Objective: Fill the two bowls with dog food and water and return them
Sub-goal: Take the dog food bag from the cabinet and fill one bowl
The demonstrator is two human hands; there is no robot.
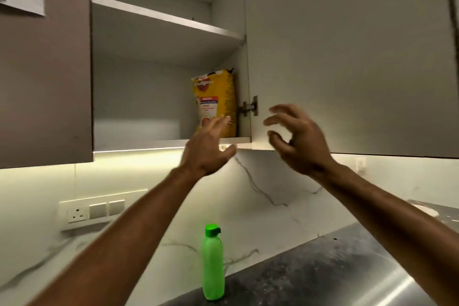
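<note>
Bag of dog food (215, 103) stands upright on the lower shelf of the open cupboard (139, 143), tucked into the far right corner by the hinge, long axis vertical. Left hand (207, 150) is the nearer one: fingers straight, holding nothing, tips overlapping the bag's bottom edge in the head view, bag lying at approx 12 o'clock from the palm; can't tell if they touch yet. Right hand (296, 138) hangs at 3 o'clock of the bag, in front of the open door (347, 57), fingers loosely curled, holding nothing. Bag looks yellow w/ a white and red label panel, top folded, slightly crumpled. Green bottle (213, 262) stands on the counter (323, 268) below, at 6 o'clock. Bowls not in view.
</note>
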